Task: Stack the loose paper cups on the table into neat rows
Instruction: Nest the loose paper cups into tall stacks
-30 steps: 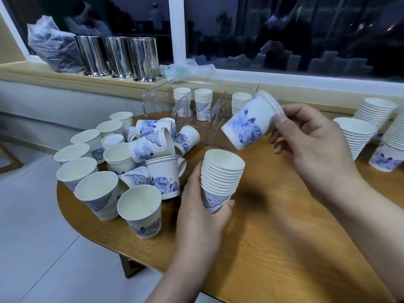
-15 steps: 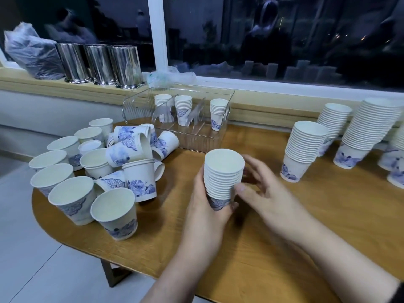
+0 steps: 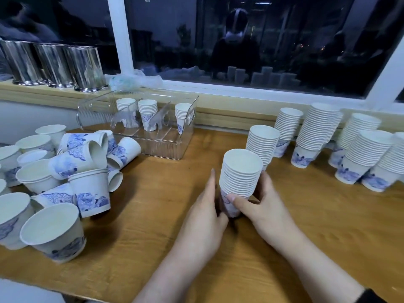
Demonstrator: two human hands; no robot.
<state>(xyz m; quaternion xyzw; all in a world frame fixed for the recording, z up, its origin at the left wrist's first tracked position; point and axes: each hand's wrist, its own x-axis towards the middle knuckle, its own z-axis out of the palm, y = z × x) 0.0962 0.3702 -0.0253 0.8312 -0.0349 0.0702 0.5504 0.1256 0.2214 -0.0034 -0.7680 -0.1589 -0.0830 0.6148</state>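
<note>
At about nine o'clock on the wooden table (image 3: 153,226) lies the heap of loose paper cups (image 3: 65,171), white with blue flower prints, some upright, some tipped on their sides and leaning on one another. These look very light and thin-walled, so a hard squeeze would likely crease a rim or dent a wall; I would take each one by the lower wall with a soft pinch, or by the rim with thumb inside. Those lying on their sides will probably roll if nudged.

Toward eleven o'clock a clear plastic organiser (image 3: 153,136) holds three short stacks, and behind it metal canisters (image 3: 56,66) stand on the sill.

At the centre the left hand (image 3: 203,217) lies with fingers nearly straight against the left side of the nested stack (image 3: 240,171), while the right hand (image 3: 260,206) curls round its lower right, thumb across the printed bottom cup. Whether the base rests on the table or is slightly lifted I cannot tell. A nested stack is stiffer than a single cup yet top-heavy, so holding it low with both hands seems right, keeping it upright.

From one to three o'clock the finished stacks (image 3: 317,132) stand in rows near the window, the nearest just behind the held one
</note>
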